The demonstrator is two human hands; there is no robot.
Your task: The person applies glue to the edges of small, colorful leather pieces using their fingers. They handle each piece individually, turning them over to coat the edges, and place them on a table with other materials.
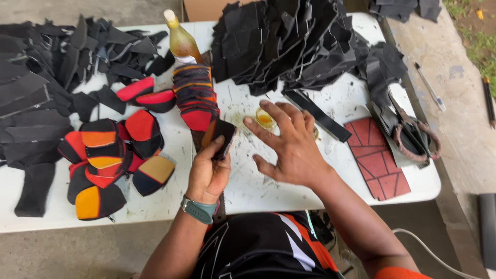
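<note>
Now left hand [206, 173] grips one black piece [222, 137]; right hand [289, 144] hovers.

Left hand [206, 173] around black piece [223, 138], right hand [289, 142] over glue cup [265, 119].

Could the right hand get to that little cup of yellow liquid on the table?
Probably yes. The right hand hovers spread just beside the little cup, its fingers nearly over it, and nothing lies between them.

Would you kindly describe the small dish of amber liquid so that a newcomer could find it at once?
On the white table, look just below the big heap of black pieces. The right hand reaches over the small dish: the only clear, round thing holding amber liquid.
</note>
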